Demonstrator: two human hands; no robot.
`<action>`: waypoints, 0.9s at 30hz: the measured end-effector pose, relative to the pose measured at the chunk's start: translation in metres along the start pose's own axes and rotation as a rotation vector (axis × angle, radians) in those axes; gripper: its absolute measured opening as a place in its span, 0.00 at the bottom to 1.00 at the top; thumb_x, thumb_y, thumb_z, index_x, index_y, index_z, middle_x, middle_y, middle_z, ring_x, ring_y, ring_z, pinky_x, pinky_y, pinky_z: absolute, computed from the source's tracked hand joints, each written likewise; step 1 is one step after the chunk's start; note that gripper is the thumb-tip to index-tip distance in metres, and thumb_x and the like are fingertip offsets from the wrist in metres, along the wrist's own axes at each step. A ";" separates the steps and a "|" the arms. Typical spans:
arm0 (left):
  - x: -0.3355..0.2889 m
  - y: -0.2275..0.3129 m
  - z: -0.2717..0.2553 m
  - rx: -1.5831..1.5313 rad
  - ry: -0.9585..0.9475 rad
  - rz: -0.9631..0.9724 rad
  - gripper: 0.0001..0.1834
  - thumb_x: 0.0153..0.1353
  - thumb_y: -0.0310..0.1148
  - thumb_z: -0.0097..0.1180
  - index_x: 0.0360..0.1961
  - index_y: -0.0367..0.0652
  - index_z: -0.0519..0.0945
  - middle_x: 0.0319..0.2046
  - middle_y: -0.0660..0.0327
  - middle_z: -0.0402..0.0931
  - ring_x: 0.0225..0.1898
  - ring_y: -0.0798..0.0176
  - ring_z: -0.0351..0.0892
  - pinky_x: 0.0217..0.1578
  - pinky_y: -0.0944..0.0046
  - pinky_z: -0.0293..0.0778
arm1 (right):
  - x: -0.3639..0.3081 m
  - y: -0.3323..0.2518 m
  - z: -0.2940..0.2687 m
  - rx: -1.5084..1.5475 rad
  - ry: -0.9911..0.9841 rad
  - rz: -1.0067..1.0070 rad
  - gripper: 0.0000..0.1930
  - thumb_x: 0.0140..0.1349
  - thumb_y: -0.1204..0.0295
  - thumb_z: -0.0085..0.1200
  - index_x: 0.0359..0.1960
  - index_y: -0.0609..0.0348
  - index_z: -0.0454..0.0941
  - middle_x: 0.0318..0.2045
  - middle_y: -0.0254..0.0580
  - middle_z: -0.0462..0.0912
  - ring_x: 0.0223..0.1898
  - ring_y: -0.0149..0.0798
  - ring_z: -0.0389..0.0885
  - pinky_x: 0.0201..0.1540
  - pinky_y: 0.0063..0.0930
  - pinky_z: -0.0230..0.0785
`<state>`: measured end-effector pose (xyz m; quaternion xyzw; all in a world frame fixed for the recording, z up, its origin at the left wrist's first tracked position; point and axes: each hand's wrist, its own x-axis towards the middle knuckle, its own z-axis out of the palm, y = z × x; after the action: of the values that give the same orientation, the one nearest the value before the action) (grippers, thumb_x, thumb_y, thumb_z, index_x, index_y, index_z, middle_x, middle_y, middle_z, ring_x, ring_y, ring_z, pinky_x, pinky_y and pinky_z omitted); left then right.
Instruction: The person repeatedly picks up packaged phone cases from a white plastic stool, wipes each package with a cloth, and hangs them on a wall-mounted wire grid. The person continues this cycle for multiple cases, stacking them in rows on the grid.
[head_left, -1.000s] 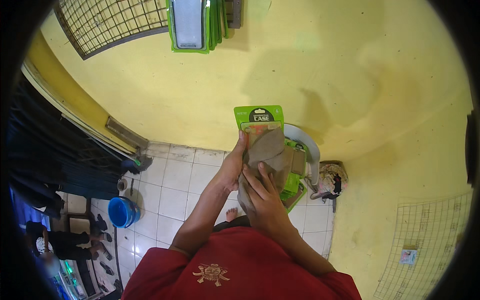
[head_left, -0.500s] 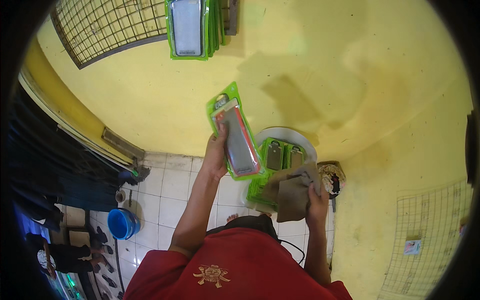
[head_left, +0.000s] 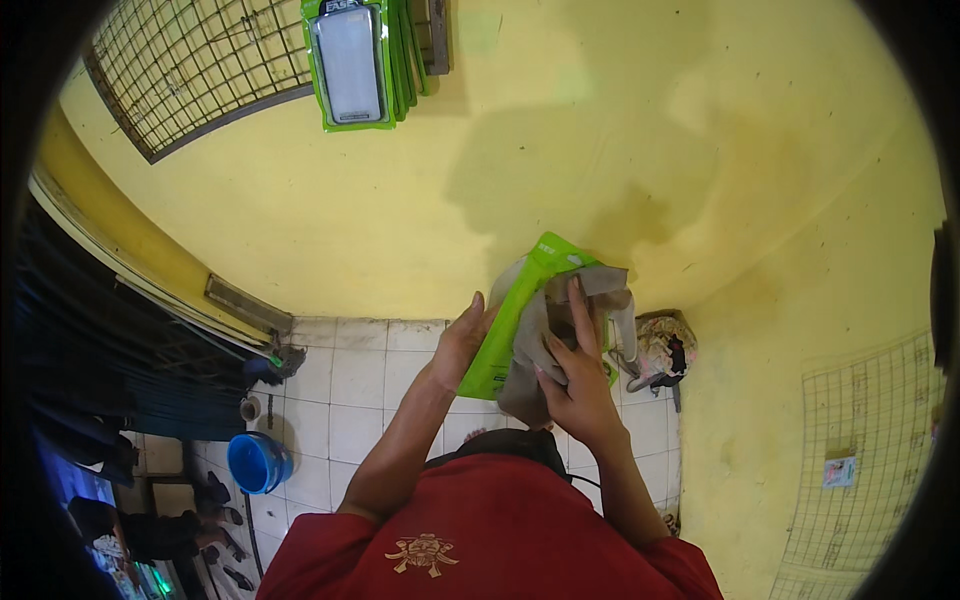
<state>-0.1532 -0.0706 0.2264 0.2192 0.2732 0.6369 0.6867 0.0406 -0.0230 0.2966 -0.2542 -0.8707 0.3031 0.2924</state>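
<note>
My left hand (head_left: 462, 345) grips the left edge of a green phone case package (head_left: 490, 365), its thumb pointing up. The package is tilted, and much of its face is hidden. Over it lies a crumpled grey-brown cloth (head_left: 535, 340). My right hand (head_left: 585, 390) presses this cloth against the package, with the index and middle fingers stretched out on it. Behind the package, a bit of a pale round rim (head_left: 508, 284) shows; the packages stacked there are hidden from view.
Several green phone case packages (head_left: 350, 70) hang from a wire grid (head_left: 200, 70) on the yellow wall. A blue bucket (head_left: 258, 463) stands on the white tiles at left. A patterned bag-like bundle (head_left: 660, 350) sits by the wall at right. Another person (head_left: 150, 525) is at lower left.
My left hand has brought the package down and to the right, turning it. The cloth in my right hand has moved up and left, onto the package.
</note>
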 end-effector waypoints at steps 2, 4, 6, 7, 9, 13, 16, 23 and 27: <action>-0.005 -0.007 0.006 0.265 0.044 0.134 0.30 0.74 0.44 0.42 0.72 0.40 0.57 0.63 0.56 0.68 0.61 0.60 0.71 0.59 0.59 0.69 | -0.001 0.003 0.002 0.052 -0.009 0.035 0.23 0.56 0.80 0.53 0.57 0.63 0.76 0.76 0.51 0.43 0.76 0.55 0.41 0.74 0.45 0.40; -0.007 -0.008 0.012 0.291 0.104 0.066 0.29 0.74 0.41 0.42 0.72 0.41 0.57 0.64 0.56 0.67 0.62 0.60 0.70 0.60 0.59 0.68 | 0.002 0.004 -0.003 0.210 0.089 0.028 0.24 0.55 0.81 0.55 0.57 0.63 0.75 0.76 0.55 0.43 0.76 0.58 0.42 0.73 0.48 0.41; -0.010 -0.006 0.017 0.194 0.133 0.026 0.28 0.74 0.35 0.44 0.72 0.43 0.57 0.64 0.57 0.67 0.62 0.61 0.69 0.60 0.59 0.68 | 0.002 0.001 -0.013 0.502 0.233 0.158 0.25 0.56 0.81 0.55 0.58 0.64 0.74 0.75 0.56 0.43 0.75 0.57 0.44 0.73 0.48 0.43; -0.012 -0.005 0.021 0.160 0.129 0.024 0.27 0.74 0.35 0.43 0.72 0.43 0.57 0.64 0.57 0.67 0.62 0.61 0.69 0.60 0.60 0.68 | 0.002 -0.001 -0.021 0.454 0.203 0.127 0.24 0.57 0.81 0.54 0.58 0.65 0.74 0.75 0.57 0.44 0.75 0.57 0.44 0.73 0.48 0.44; -0.018 -0.006 0.027 0.071 0.103 0.047 0.27 0.74 0.36 0.43 0.72 0.43 0.58 0.64 0.57 0.67 0.62 0.62 0.69 0.60 0.60 0.68 | 0.006 -0.005 -0.034 0.393 0.169 0.048 0.24 0.58 0.80 0.53 0.58 0.66 0.74 0.75 0.58 0.44 0.75 0.56 0.45 0.73 0.47 0.44; -0.022 -0.004 0.040 0.215 0.116 0.043 0.26 0.77 0.42 0.37 0.71 0.42 0.58 0.64 0.57 0.67 0.62 0.61 0.67 0.62 0.60 0.65 | 0.017 -0.015 -0.003 -0.233 0.019 -0.030 0.26 0.61 0.73 0.54 0.62 0.65 0.70 0.76 0.46 0.46 0.75 0.61 0.40 0.73 0.48 0.43; -0.022 0.001 0.045 -0.031 0.136 0.088 0.28 0.77 0.48 0.31 0.68 0.41 0.62 0.61 0.55 0.70 0.60 0.61 0.71 0.60 0.60 0.69 | 0.016 -0.013 0.014 -0.087 -0.023 -0.031 0.22 0.59 0.75 0.56 0.57 0.65 0.75 0.76 0.44 0.46 0.74 0.71 0.35 0.73 0.58 0.40; -0.026 0.005 0.045 -0.041 0.205 0.032 0.28 0.77 0.48 0.32 0.66 0.38 0.64 0.59 0.51 0.72 0.58 0.57 0.74 0.57 0.58 0.73 | -0.002 -0.020 0.028 -0.065 -0.039 -0.058 0.19 0.58 0.76 0.57 0.53 0.63 0.77 0.76 0.41 0.47 0.73 0.74 0.34 0.72 0.61 0.41; -0.028 0.003 0.044 -0.048 0.215 0.027 0.28 0.77 0.47 0.32 0.65 0.36 0.64 0.59 0.49 0.71 0.58 0.55 0.75 0.57 0.56 0.74 | -0.008 -0.021 0.028 -0.063 -0.063 -0.076 0.19 0.58 0.75 0.58 0.52 0.62 0.78 0.75 0.40 0.50 0.73 0.72 0.34 0.73 0.61 0.41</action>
<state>-0.1282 -0.0962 0.2644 0.1368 0.3269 0.6723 0.6500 0.0224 -0.0530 0.2898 -0.2205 -0.8976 0.2720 0.2679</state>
